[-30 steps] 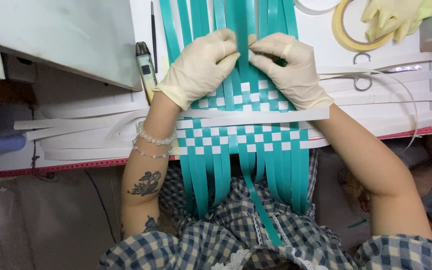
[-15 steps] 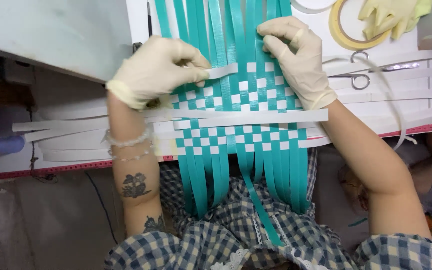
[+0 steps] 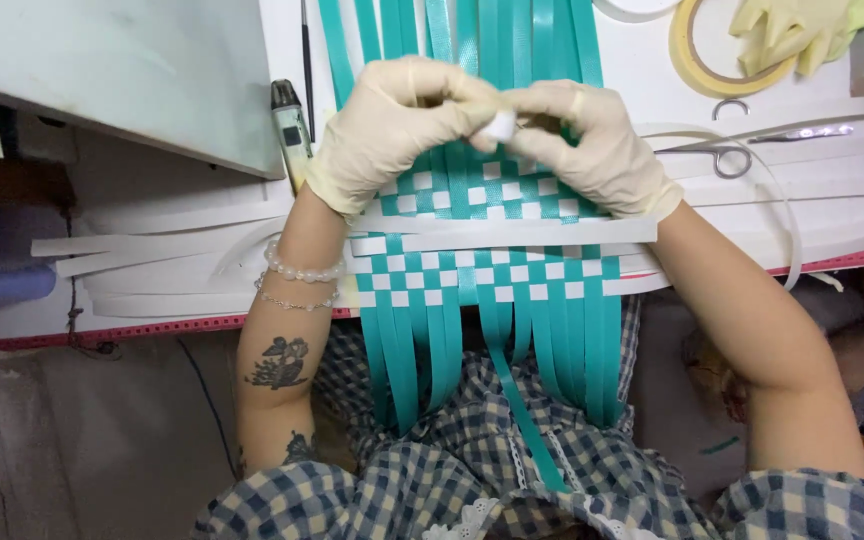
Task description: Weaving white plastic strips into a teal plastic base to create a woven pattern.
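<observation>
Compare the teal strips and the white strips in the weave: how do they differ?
The teal strips run toward the person, their ends hanging off the table edge; the white strips cross them sideways and lie flat on the table. Teal strips sit packed together; white ones fan out loosely at both sides. Both are flat bands interlaced in a checker pattern.

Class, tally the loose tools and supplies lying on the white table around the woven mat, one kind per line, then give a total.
Tape rolls: 2, yellow and white
Scissors: 1
Spare gloves: 1 yellow bunch, number unclear
Utility knife: 1
Thin black rod: 1
Total: 6
</observation>
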